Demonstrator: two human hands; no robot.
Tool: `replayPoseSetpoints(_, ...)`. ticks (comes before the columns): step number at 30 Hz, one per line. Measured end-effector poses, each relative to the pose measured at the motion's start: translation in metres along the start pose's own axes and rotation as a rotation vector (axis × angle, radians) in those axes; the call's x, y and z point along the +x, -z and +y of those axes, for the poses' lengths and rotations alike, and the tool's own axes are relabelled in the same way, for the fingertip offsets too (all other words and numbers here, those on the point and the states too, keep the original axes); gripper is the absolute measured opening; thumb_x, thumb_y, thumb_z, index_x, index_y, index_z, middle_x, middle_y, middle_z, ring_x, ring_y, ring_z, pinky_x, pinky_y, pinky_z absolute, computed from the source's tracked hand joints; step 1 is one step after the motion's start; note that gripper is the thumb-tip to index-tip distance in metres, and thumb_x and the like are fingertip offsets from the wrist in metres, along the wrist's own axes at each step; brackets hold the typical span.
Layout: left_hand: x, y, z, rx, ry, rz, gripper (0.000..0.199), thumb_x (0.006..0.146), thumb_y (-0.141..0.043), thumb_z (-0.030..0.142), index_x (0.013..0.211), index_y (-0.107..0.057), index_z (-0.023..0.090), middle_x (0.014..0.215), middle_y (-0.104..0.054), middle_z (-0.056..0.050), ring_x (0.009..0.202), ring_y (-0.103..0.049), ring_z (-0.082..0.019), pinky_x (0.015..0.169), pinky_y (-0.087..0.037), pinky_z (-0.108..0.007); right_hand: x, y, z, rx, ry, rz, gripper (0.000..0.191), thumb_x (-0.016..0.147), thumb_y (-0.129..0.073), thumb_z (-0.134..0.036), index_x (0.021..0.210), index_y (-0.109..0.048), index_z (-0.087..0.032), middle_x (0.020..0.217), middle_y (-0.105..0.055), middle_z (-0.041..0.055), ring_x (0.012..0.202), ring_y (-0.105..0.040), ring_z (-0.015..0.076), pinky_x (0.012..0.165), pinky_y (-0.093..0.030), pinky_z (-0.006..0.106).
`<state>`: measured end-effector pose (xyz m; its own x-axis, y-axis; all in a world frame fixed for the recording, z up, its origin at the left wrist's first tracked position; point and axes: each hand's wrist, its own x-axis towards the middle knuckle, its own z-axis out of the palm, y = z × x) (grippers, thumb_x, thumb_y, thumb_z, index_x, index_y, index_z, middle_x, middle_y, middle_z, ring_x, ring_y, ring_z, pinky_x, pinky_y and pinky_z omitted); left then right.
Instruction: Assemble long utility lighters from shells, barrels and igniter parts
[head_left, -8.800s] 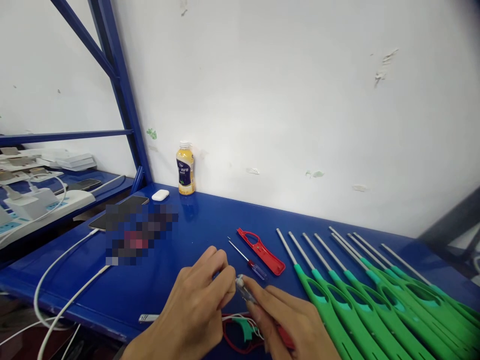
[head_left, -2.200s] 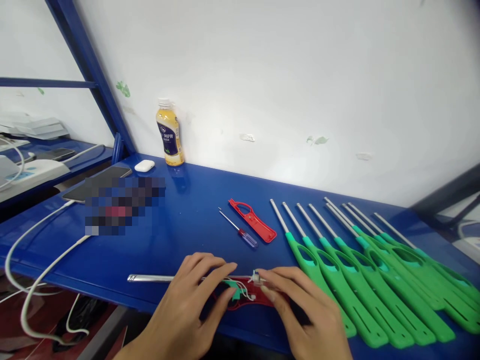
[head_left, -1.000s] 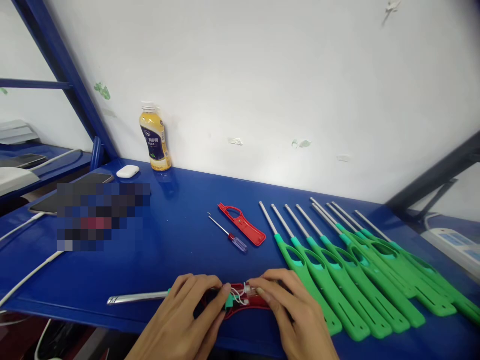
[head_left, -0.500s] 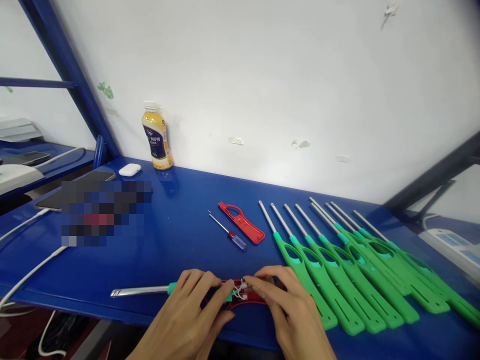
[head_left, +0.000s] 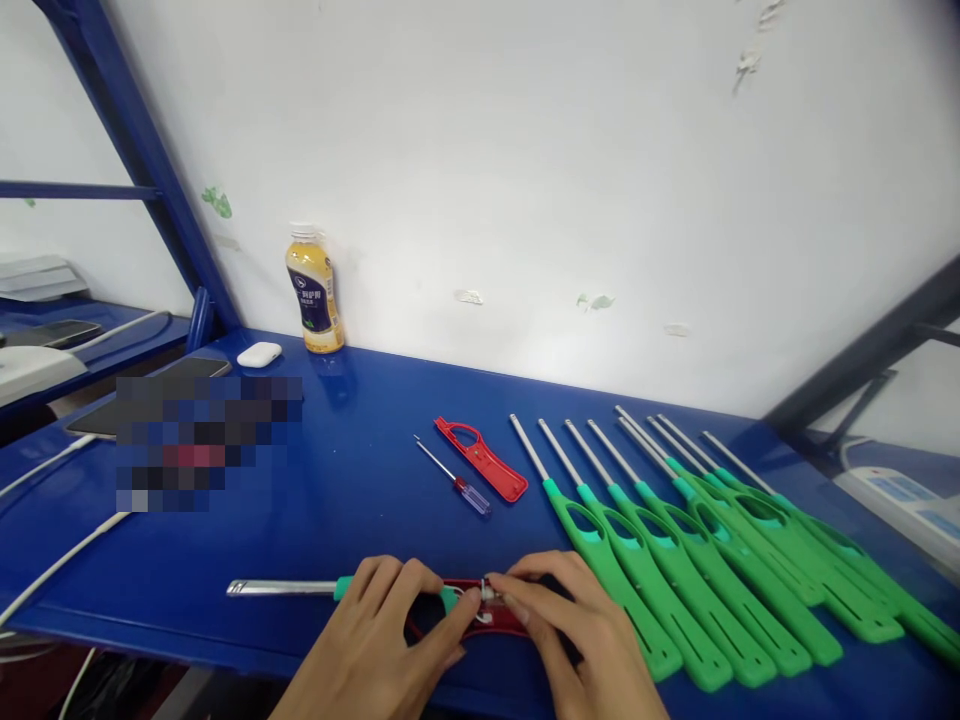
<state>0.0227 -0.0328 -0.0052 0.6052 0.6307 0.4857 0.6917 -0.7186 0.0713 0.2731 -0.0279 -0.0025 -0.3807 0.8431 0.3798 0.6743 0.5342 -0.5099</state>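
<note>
An opened red lighter (head_left: pixel 506 622) lies at the table's front edge, its silver tube (head_left: pixel 281 588) and teal collar pointing left. White wires and small parts show inside the shell. My left hand (head_left: pixel 390 630) is closed around the collar end, thumb pressing near the wires. My right hand (head_left: pixel 574 625) pinches at the small parts in the middle of the shell; its fingertips hide exactly what they grip. Beyond my hands lie a red half shell (head_left: pixel 491 468) and a screwdriver (head_left: pixel 471 495) with a clear purple handle.
Several green lighters (head_left: pixel 675 570) lie side by side on the right of the blue table (head_left: pixel 360 500). At the back left stand a yellow bottle (head_left: pixel 315 300) and a white case (head_left: pixel 259 354). A phone (head_left: pixel 187 370), a blurred patch and white cables (head_left: pixel 60 565) are on the left.
The view has tilted up slightly, so the table things sit lower. My left thumb has shifted toward the middle of the red shell, covering more of the wires. Both hands stay on the lighter.
</note>
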Motion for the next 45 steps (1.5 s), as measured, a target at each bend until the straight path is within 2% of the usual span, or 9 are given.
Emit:
replayPoseSetpoints(9, 0.001, -0.004, -0.010, 0.025, -0.020, 0.039, 0.041, 0.104, -0.053, 0.015, 0.143, -0.061, 0.026, 0.101, -0.066, -0.009, 0.082, -0.062, -0.023, 0.072, -0.054, -0.037, 0.011, 0.000, -0.020, -0.078, 0.012, 0.302, 0.033, 0.106, -0.053, -0.018, 0.131, -0.069, -0.033, 0.121, -0.070, 0.0038, 0.111, -0.068, 0.0178, 0.093, -0.057, 0.028)
replayPoseSetpoints(14, 0.006, -0.003, -0.015, 0.005, 0.017, 0.031, 0.039, 0.104, -0.054, 0.014, 0.141, -0.061, 0.024, 0.105, -0.068, -0.008, 0.090, -0.066, -0.024, 0.078, -0.057, -0.038, 0.069, 0.022, -0.023, -0.399, 0.053, 0.034, 0.027, 0.108, -0.051, -0.021, 0.123, -0.072, -0.027, 0.112, -0.074, 0.0041, 0.106, -0.067, 0.0208, 0.098, -0.054, 0.039)
replayPoseSetpoints(21, 0.002, -0.002, -0.018, -0.129, 0.038, 0.105, 0.025, 0.106, -0.057, 0.019, 0.130, -0.064, 0.022, 0.112, -0.071, -0.006, 0.096, -0.067, -0.022, 0.088, -0.057, -0.037, 0.123, -0.002, -0.022, -0.609, 0.188, -0.135, 0.016, 0.097, -0.070, -0.027, 0.096, -0.076, -0.012, 0.095, -0.076, 0.0145, 0.102, -0.067, 0.0329, 0.100, -0.049, 0.053)
replayPoseSetpoints(24, 0.001, -0.003, -0.017, -0.137, 0.056, 0.120, 0.023, 0.107, -0.056, 0.022, 0.129, -0.065, 0.022, 0.112, -0.071, -0.007, 0.097, -0.067, -0.022, 0.089, -0.059, -0.038, 0.117, -0.001, -0.027, -0.641, 0.161, -0.108, 0.013, 0.098, -0.067, -0.022, 0.097, -0.074, -0.012, 0.093, -0.075, 0.0146, 0.099, -0.068, 0.0320, 0.099, -0.048, 0.052)
replayPoseSetpoints(28, -0.001, -0.002, -0.014, -0.123, 0.054, 0.187, 0.027, 0.108, -0.056, 0.030, 0.133, -0.065, 0.023, 0.120, -0.071, -0.011, 0.108, -0.066, -0.026, 0.093, -0.060, -0.040, 0.092, 0.024, -0.027, -0.611, 0.051, 0.014, 0.015, 0.104, -0.058, -0.022, 0.097, -0.070, -0.019, 0.086, -0.075, 0.0076, 0.087, -0.070, 0.0274, 0.091, -0.051, 0.048)
replayPoseSetpoints(31, 0.003, 0.006, -0.022, -0.118, 0.093, 0.231, 0.028, 0.108, -0.054, 0.027, 0.134, -0.065, 0.024, 0.124, -0.069, -0.012, 0.115, -0.064, -0.027, 0.094, -0.059, -0.040, 0.064, 0.053, -0.018, -0.547, -0.005, 0.164, 0.020, 0.109, -0.052, -0.033, 0.120, -0.066, -0.024, 0.099, -0.077, 0.0061, 0.090, -0.072, 0.0242, 0.087, -0.054, 0.043)
replayPoseSetpoints(34, 0.019, 0.022, -0.047, -0.075, 0.180, 0.128, 0.033, 0.107, -0.046, 0.017, 0.129, -0.069, 0.026, 0.120, -0.070, -0.011, 0.110, -0.064, -0.028, 0.092, -0.058, -0.046, 0.041, 0.080, -0.005, -0.423, -0.032, 0.408, 0.037, 0.106, -0.055, -0.054, 0.132, -0.064, -0.030, 0.099, -0.078, 0.0033, 0.090, -0.076, 0.0246, 0.073, -0.059, 0.037)
replayPoseSetpoints(38, 0.057, 0.037, -0.096, -0.064, 0.257, -0.080, 0.033, 0.106, -0.046, 0.016, 0.128, -0.070, 0.023, 0.116, -0.070, -0.009, 0.106, -0.066, -0.026, 0.094, -0.058, -0.045, 0.028, 0.100, 0.004, -0.278, -0.053, 0.418, 0.022, 0.097, -0.069, -0.055, 0.107, -0.076, -0.036, 0.103, -0.081, -0.0014, 0.090, -0.078, 0.0206, 0.058, -0.059, 0.026)
replayPoseSetpoints(45, 0.102, 0.010, -0.148, -0.084, 0.250, -0.254, 0.030, 0.103, -0.068, 0.036, 0.126, -0.066, 0.016, 0.122, -0.070, -0.009, 0.102, -0.071, -0.023, 0.088, -0.062, -0.043, 0.036, 0.095, -0.010, -0.106, -0.192, 0.556, 0.033, 0.089, -0.077, -0.058, 0.112, -0.078, -0.034, 0.105, -0.081, 0.0014, 0.085, -0.079, 0.0219, 0.064, -0.061, 0.027)
